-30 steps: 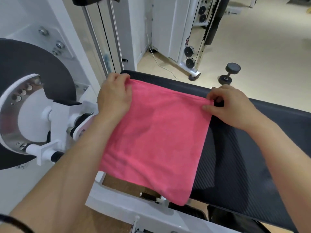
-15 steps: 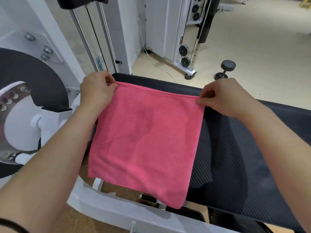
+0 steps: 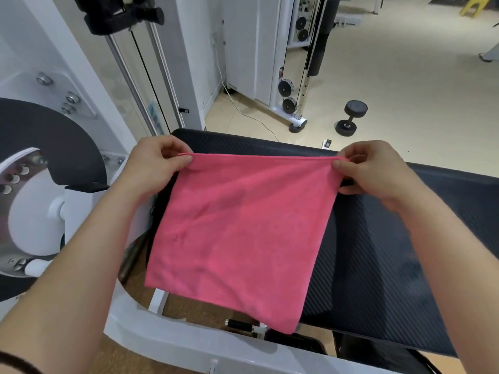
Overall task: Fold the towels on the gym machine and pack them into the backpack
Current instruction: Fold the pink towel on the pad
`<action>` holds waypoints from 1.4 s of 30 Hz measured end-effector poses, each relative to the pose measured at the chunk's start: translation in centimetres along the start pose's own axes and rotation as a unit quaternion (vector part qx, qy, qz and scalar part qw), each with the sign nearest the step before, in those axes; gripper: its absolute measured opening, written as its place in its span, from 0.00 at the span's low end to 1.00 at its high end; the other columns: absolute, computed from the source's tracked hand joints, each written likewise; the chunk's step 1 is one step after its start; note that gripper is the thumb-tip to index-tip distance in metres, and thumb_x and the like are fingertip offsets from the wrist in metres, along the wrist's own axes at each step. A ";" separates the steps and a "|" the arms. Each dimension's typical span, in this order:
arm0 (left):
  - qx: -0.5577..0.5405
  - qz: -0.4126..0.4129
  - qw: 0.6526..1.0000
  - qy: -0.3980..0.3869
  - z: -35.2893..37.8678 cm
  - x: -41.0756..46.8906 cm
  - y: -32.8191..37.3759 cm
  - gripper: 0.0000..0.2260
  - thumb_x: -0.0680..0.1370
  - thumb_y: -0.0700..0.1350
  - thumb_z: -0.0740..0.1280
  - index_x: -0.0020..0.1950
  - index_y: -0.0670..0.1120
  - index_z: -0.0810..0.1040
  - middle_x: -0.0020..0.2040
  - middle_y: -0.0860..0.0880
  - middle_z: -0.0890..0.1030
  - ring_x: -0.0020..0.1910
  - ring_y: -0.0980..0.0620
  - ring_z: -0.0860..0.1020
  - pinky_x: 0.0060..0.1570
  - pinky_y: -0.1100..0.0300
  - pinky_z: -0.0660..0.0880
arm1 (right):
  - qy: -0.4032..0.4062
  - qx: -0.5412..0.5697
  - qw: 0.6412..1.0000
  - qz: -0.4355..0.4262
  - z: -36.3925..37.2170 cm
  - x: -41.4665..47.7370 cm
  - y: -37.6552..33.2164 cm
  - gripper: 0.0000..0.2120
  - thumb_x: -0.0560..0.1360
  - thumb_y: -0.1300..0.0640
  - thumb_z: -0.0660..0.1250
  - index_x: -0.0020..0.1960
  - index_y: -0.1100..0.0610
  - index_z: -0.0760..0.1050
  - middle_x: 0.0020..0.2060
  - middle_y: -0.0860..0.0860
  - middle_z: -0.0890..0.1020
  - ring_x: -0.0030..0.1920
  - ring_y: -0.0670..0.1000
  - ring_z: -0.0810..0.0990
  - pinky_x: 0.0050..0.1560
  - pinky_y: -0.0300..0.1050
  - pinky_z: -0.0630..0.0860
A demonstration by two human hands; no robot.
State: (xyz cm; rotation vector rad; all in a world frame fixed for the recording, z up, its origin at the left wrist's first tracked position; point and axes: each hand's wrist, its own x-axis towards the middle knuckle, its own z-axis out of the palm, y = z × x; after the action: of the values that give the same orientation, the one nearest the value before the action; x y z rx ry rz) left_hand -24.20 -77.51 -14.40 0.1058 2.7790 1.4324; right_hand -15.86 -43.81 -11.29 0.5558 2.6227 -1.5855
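A pink towel [image 3: 237, 230] hangs stretched between my hands above the black padded seat [image 3: 391, 255] of the gym machine. My left hand [image 3: 154, 163] pinches its top left corner and my right hand [image 3: 370, 168] pinches its top right corner, so the top edge runs taut and level. The towel's lower part drapes over the seat's left end, and its bottom right corner hangs past the pad's near edge. No backpack is in view.
The white machine frame [image 3: 167, 344] with a large black and chrome disc [image 3: 48, 168] stands at my left. A cable column [image 3: 294, 76] rises behind the seat. A black dumbbell [image 3: 351, 117] and a white cord lie on the beige floor beyond.
Both hands have lifted the towel's top edge off the pad and pulled it tight. The towel now hangs from the pinched corners instead of lying flat.
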 end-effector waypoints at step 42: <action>-0.179 -0.231 0.953 -0.086 10.1 -20.0 -3.6 0.09 0.74 0.40 0.73 0.52 0.50 0.80 0.46 0.52 0.85 0.46 0.55 0.83 0.43 0.62 0.78 | 0.195 -0.052 0.978 0.060 3.0 -13.2 13.8 0.03 0.78 0.55 0.62 0.49 0.51 0.74 0.39 0.49 0.82 0.37 0.53 0.82 0.44 0.57 0.79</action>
State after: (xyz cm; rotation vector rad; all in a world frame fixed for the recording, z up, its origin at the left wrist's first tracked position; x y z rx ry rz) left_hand -3.97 -72.72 -23.61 -0.3784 2.1636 1.6556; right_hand 0.35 -44.39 -21.84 1.0967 2.8482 -1.4164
